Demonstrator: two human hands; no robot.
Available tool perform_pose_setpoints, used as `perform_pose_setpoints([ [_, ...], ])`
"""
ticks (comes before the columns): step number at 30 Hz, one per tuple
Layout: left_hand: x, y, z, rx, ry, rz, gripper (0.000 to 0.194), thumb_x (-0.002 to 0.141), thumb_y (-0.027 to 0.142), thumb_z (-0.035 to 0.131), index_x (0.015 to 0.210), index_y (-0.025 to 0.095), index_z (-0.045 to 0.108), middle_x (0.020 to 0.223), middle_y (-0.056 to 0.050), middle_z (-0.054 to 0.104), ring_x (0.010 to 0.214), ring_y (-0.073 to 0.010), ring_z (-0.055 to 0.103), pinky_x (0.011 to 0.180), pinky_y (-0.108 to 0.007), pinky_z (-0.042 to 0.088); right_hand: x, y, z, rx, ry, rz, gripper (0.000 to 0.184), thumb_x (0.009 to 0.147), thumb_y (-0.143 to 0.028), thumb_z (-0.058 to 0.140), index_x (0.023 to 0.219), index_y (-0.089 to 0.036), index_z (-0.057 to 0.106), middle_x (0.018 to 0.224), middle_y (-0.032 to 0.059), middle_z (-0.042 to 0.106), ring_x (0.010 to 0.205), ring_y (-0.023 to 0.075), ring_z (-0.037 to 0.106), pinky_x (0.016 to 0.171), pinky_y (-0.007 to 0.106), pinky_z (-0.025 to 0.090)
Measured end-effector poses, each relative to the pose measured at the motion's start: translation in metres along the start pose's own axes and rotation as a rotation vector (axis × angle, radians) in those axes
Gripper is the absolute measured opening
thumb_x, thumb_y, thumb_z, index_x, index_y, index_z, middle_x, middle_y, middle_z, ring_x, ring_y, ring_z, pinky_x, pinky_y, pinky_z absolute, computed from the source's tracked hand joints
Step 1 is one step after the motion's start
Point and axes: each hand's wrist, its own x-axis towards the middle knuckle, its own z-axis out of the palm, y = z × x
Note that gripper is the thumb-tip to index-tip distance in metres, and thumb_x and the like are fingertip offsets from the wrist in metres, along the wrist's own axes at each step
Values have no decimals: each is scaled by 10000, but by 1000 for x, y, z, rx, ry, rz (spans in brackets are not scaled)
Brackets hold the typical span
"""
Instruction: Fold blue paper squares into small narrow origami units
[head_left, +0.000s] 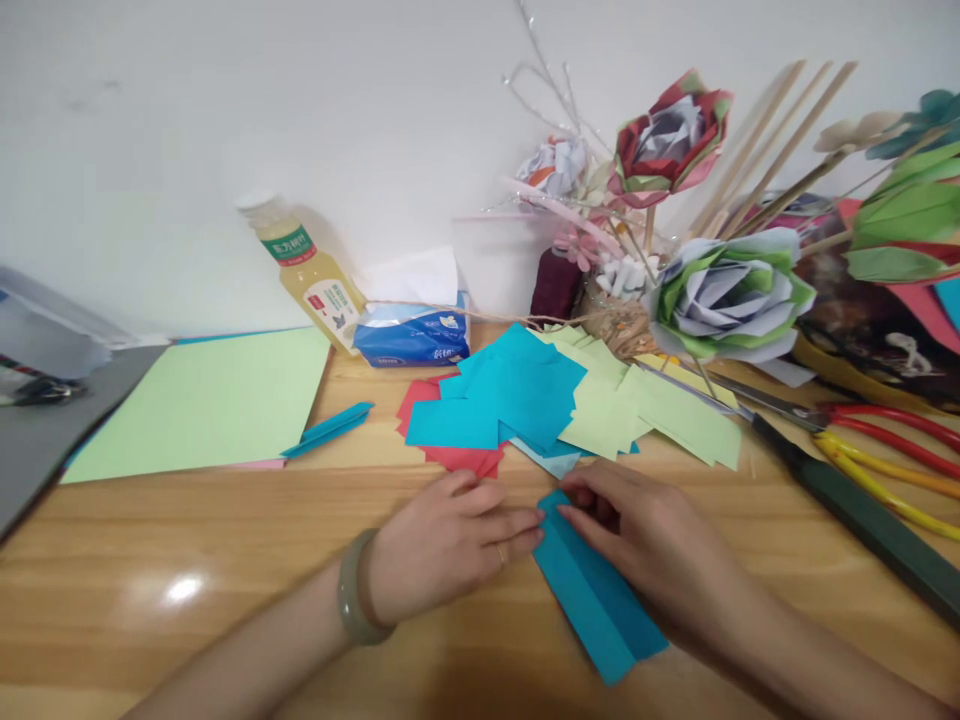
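Note:
A folded strip of blue paper (589, 590) with a lengthwise crease lies at an angle on the wooden table, its far end between my hands. My left hand (454, 540), with a bracelet at the wrist, has its fingertips on the strip's far left edge; its thumb is hidden. On the other side, my right hand (637, 520) is closed, thumb and curled fingers at the strip's far right edge. Just beyond lie loose blue paper pieces (525, 385), over red paper pieces (461, 460) and beside light green paper pieces (600, 400).
Light green sheets (210, 400) lie at the left, beside a narrow folded blue strip (330, 430). A drink bottle (315, 280) and a tissue pack (412, 335) stand against the wall. Paper flowers (731, 295), scissors with red handles (892, 420) and a dark green-handled tool (862, 515) occupy the right.

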Motion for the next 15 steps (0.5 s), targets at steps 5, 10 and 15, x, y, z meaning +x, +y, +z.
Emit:
perform_pose_setpoints([
  [5,-1,-4,5,4,-23,-9,262,976,219,401,1184,254,556,1275,62,548,981,-146,510,840,-304,401,-7,7,8,4,73,-142,156,884,-157,444,915,-219,584,869,36,630,777,170,612,663,292,489],
  [10,-1,-2,3,56,6,19,260,974,203,399,1174,234,561,1287,28,537,1032,-143,498,876,-309,386,-13,12,13,-45,160,-272,149,892,-161,441,946,-217,568,907,39,643,830,172,619,695,302,508],
  [15,-1,-1,2,46,-10,20,275,977,192,380,1198,212,543,1267,35,557,1043,-142,497,908,-306,368,-12,13,14,-45,182,-307,163,893,-147,449,1001,-208,555,900,30,649,821,166,617,684,297,512],
])
